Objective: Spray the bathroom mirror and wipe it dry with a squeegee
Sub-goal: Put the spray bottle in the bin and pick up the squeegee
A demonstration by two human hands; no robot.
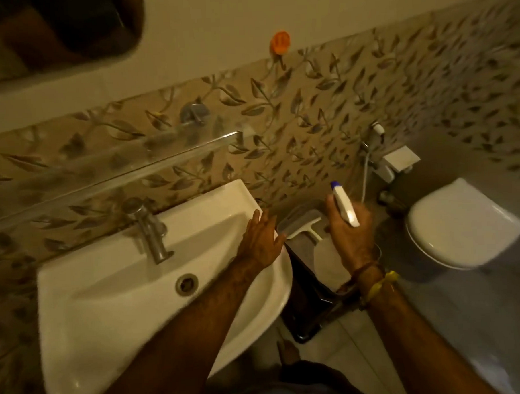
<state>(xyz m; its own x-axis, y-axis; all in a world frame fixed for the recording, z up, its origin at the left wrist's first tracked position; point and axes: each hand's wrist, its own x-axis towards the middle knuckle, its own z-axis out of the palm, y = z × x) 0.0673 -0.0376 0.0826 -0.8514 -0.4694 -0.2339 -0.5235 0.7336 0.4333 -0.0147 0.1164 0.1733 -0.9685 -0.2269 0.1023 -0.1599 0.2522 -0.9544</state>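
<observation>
My right hand point(351, 237) is closed around a white spray bottle point(344, 203) with a blue nozzle, held to the right of the sink. My left hand point(262, 241) rests flat with fingers spread on the right rim of the white sink point(108, 307). Between my two hands a white squeegee point(301, 226) lies on top of a dark stool point(314, 310). The mirror point(55, 30) is only partly in view at the top left corner, dark with a reflection.
A glass shelf point(111, 173) runs along the leaf-patterned tiled wall above the steel tap point(151, 231). A white toilet point(462, 226) with closed lid stands at the right, a hand shower point(375, 138) on the wall beside it. An orange hook point(280, 42) is on the wall.
</observation>
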